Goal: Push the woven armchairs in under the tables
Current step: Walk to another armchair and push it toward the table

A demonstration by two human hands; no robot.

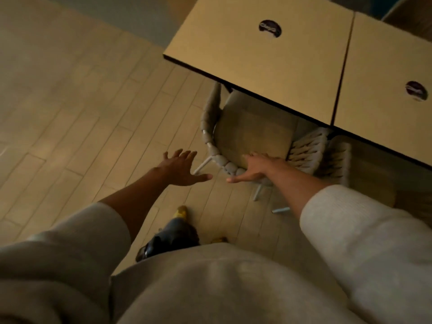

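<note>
So: first armchair half under, push in hand

You are in the pushing step on the woven armchair. It stands on the plank floor with the front of its seat hidden under the edge of the worktop. Its curved back and rear legs are out toward you.

Your right hand lies on top of the woven back rail, fingers stretched flat across it and thumb pointing off to the side. As far as the blur lets me tell, it presses rather than grips. Your left hand is spread wide, fingers apart, holding nothing. It hangs over the floor just beside the chair's back, apart from the weave.

By my reading the chair is about half in. The next move calls for your left hand to come onto the back rail near the right, so the push runs square to the worktop edge. With one hand alone the chair would likely swing. I cannot tell from here whether the armrests will clear the underside.

A second armchair stands just beside the first, at the edge of the neighbouring worktop. A skewed push could knock the two together, and it looks due the same treatment after this one
</note>
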